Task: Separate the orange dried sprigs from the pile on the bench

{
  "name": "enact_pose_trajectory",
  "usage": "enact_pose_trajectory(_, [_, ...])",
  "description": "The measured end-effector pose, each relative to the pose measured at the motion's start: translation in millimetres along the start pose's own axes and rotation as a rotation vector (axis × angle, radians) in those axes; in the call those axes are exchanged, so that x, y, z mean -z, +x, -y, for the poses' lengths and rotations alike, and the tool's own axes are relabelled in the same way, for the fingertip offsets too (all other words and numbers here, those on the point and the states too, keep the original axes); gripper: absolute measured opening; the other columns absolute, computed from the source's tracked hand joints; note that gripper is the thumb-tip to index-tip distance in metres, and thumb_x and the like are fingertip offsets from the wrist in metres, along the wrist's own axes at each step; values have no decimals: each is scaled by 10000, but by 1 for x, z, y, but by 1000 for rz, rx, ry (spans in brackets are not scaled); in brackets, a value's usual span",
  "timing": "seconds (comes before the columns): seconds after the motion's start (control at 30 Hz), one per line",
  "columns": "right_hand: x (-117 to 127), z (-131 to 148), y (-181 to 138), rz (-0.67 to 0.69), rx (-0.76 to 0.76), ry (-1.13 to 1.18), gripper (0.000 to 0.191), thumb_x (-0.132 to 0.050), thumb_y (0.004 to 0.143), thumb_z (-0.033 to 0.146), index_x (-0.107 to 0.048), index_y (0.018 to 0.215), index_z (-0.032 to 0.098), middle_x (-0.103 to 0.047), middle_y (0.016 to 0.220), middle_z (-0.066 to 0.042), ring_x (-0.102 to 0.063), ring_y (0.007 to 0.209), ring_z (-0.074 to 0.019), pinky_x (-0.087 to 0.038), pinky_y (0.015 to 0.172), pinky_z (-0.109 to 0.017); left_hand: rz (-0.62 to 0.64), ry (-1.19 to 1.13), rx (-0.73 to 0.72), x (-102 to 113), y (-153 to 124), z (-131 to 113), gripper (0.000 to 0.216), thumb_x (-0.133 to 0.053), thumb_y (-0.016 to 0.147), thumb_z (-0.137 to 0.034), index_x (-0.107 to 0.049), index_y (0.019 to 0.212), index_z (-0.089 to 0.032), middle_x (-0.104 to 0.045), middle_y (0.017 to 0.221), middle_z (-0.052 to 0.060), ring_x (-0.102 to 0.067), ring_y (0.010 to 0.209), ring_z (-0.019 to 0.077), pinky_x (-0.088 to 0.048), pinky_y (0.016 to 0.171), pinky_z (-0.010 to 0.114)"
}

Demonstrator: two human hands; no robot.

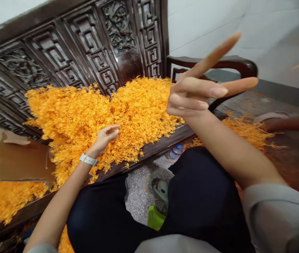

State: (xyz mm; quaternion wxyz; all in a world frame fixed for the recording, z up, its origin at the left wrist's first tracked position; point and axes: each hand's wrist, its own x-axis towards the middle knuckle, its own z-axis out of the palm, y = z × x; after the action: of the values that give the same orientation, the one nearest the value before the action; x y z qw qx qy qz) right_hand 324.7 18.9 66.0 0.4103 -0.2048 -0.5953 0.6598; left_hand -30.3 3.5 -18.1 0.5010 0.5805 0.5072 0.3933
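A large heap of small orange plastic-looking flower pieces with thin stems [139, 102] spreads over the seat of a dark wooden bench. My left hand [106, 138], wearing a pale wristwatch [88, 159], hovers at the front of the heap. Its fingers reach forward, a little apart from the thumb, and nothing shows between them. My right hand [191, 92] is raised at the heap's right end, in front of the armrest. Two of its digits are stretched out and spread, the others are curled, and I see nothing held in it.
Behind the heap rises a carved backrest [128, 66]; a curved armrest [247, 66] is at right. A cardboard box piece [17, 158] stands left, beside more orange pieces. Orange strands [244, 128] lie near another person's foot. A bottle [176, 151] and green object [155, 218] are below.
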Motion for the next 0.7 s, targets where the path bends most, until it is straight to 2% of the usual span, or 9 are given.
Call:
enact_pose_trajectory(0.07, [1,-1,-3,116,21,-1,411,-708,914,704,-733,986,300,-564,672,48,-504,692,-112,-384,639,-224,55,53,61,1,2,3,544,-947,736,-538,-846,1164,-218,-781,1035,108,-649,718,139,-535,645,250])
enact_pose_trajectory(0.13, [-8,-13,4,245,40,-21,401,-826,880,589,-728,1082,256,-639,790,17,-537,743,-114,-435,672,-228,135,167,76,-2,3,3,526,-903,786,-570,-832,1172,-219,-782,1029,90,-646,745,146,-537,679,261])
enact_pose_trajectory(0.23, [-23,-39,21,249,-52,-173,332,-879,873,378,-733,1086,169,-683,892,-23,-574,752,-102,-470,690,-233,211,349,8,-11,4,-1,499,-838,852,-591,-814,1169,-206,-786,996,77,-661,797,172,-548,743,299])
enact_pose_trajectory(0.33, [-21,-56,32,275,-170,-324,225,-803,939,303,-743,1087,145,-709,887,-41,-620,749,-111,-497,698,-246,182,564,-183,-20,6,-7,452,-764,913,-599,-808,1113,-197,-795,1034,98,-705,892,230,-570,824,365])
enact_pose_trajectory(0.43, [-3,-69,35,327,-186,-525,213,-733,993,316,-760,1114,144,-736,886,-49,-634,720,-120,-508,715,-275,94,983,-442,-20,10,-5,411,-636,1016,-533,-796,1179,-191,-768,1197,149,-694,1136,317,-532,1043,489])
enact_pose_trajectory(0.5, [11,-83,40,256,-179,-743,191,-725,989,281,-780,1089,128,-746,881,-67,-635,712,-137,-492,715,-298,80,1300,-485,-16,13,3,487,-592,1042,-489,-717,1392,-175,-650,1468,219,-584,1363,403,-440,1160,585])
enact_pose_trajectory(0.57, [18,-100,46,125,-185,-926,180,-720,980,244,-794,1075,110,-756,903,-96,-646,742,-165,-476,729,-320,130,1524,-408,-10,14,17,636,-593,1038,-474,-564,1573,-131,-442,1671,284,-446,1506,475,-367,1209,639])
enact_pose_trajectory(0.63, [16,-118,52,-11,-191,-1026,201,-716,981,250,-796,1091,101,-759,924,-112,-652,772,-186,-465,752,-334,185,1628,-347,-5,14,30,709,-579,1042,-470,-476,1631,-89,-322,1731,318,-373,1559,499,-323,1235,638])
enact_pose_trajectory(0.7, [7,-133,57,-104,-174,-1084,260,-705,996,298,-779,1148,101,-753,918,-110,-655,791,-204,-459,767,-342,200,1655,-358,-4,12,39,667,-517,1068,-449,-466,1639,-108,-274,1756,307,-393,1543,495,-334,1219,627])
